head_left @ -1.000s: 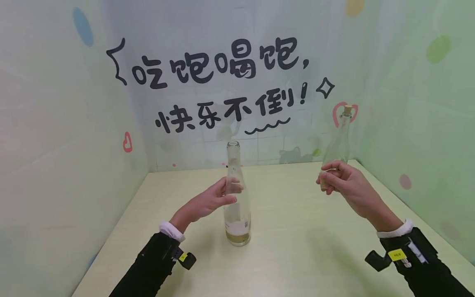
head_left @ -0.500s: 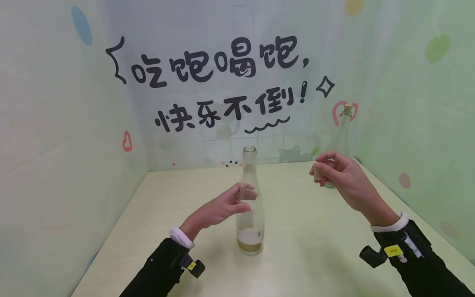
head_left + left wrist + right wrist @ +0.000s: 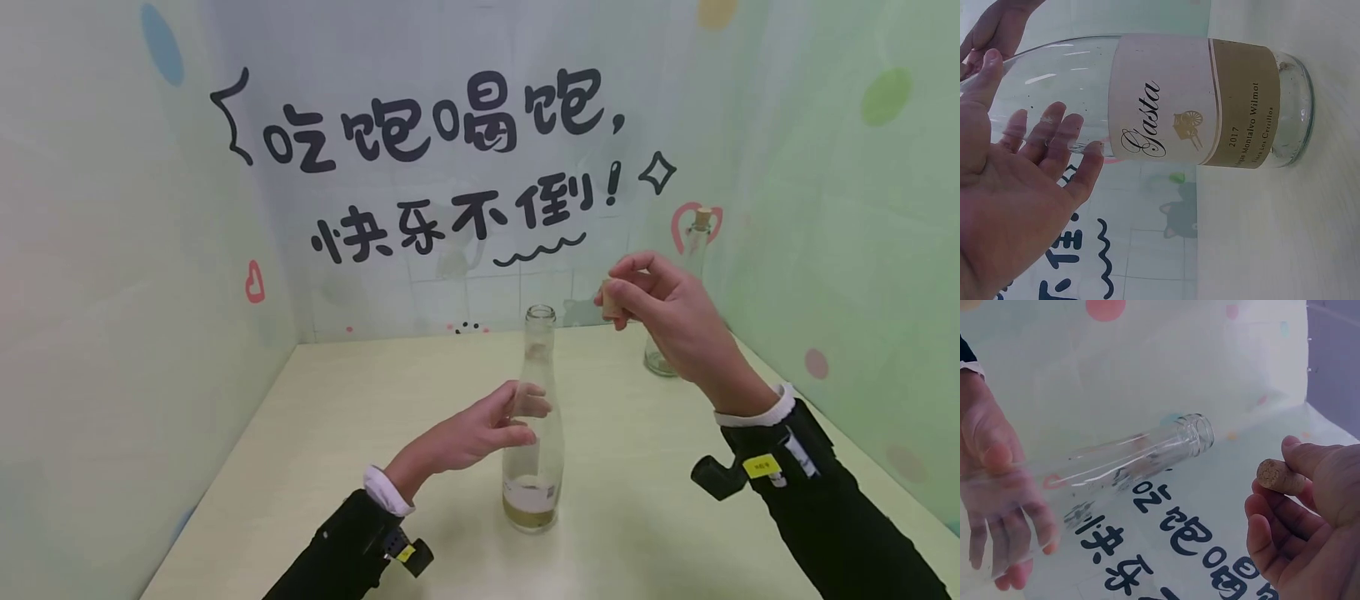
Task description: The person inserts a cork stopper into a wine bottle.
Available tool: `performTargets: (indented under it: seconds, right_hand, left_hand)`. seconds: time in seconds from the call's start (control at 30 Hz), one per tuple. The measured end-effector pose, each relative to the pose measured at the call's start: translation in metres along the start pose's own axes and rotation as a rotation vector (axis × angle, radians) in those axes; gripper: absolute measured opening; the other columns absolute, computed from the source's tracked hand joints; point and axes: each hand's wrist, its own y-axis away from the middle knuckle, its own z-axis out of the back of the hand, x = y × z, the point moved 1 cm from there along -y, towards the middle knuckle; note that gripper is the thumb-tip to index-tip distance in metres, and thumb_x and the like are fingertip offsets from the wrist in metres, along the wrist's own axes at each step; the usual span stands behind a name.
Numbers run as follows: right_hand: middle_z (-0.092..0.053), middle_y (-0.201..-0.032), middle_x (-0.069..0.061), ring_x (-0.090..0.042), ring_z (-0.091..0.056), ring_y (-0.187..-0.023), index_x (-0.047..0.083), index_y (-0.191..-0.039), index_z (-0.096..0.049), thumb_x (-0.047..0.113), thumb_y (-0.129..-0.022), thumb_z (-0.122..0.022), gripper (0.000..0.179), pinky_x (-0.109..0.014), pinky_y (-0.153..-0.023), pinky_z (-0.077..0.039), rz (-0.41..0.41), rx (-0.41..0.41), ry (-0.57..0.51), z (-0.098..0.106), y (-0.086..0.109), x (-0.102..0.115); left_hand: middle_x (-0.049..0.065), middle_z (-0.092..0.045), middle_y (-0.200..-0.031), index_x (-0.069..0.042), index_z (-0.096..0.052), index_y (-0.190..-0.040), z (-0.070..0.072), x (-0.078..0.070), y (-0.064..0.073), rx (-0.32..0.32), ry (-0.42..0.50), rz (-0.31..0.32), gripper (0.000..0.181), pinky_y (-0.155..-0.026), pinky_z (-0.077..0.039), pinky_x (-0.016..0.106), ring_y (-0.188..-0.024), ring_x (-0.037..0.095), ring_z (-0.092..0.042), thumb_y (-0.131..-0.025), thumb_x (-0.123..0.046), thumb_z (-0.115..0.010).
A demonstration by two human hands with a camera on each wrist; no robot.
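Note:
A clear glass wine bottle [image 3: 542, 467] stands on the table with its open mouth up; the label [image 3: 1166, 100] reading "Gasta" shows in the left wrist view. My left hand [image 3: 483, 429] holds the bottle's body, thumb on the near side and fingers seen through the glass behind it. Between thumb and fingers my right hand [image 3: 667, 317] pinches a cork [image 3: 1280, 478], raised to the right of the bottle's mouth. In the right wrist view a gap separates the cork's end from the bottle neck [image 3: 1147, 447].
Behind my right hand stands a second clear bottle [image 3: 660, 358] with a cork [image 3: 702, 218] in its top, partly hidden by the hand. Pale printed walls enclose the light wooden table [image 3: 375, 392] at the left, back and right.
My left hand has shifted the wine bottle to the right and a little nearer. My right hand has risen and moved left with the cork, toward the bottle's mouth.

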Motion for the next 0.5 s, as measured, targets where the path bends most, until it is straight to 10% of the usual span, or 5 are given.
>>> performTargets:
  seconds: [0.5]
  right_hand:
    - [-0.064,-0.096,-0.02,-0.03,-0.056,-0.081,0.001,-0.105,-0.058,0.015,-0.092,-0.063,0.02,-0.029,-0.068,-0.05,0.205,-0.014,-0.056,-0.029,-0.023,0.04]
  left_hand:
    - [0.0,-0.044,-0.144,-0.019,-0.03,-0.146,-0.003,0.0,-0.002,0.008,0.027,0.024,0.056,-0.101,-0.039,0.032,-0.132,0.023,-0.041,-0.097,-0.03,-0.055]
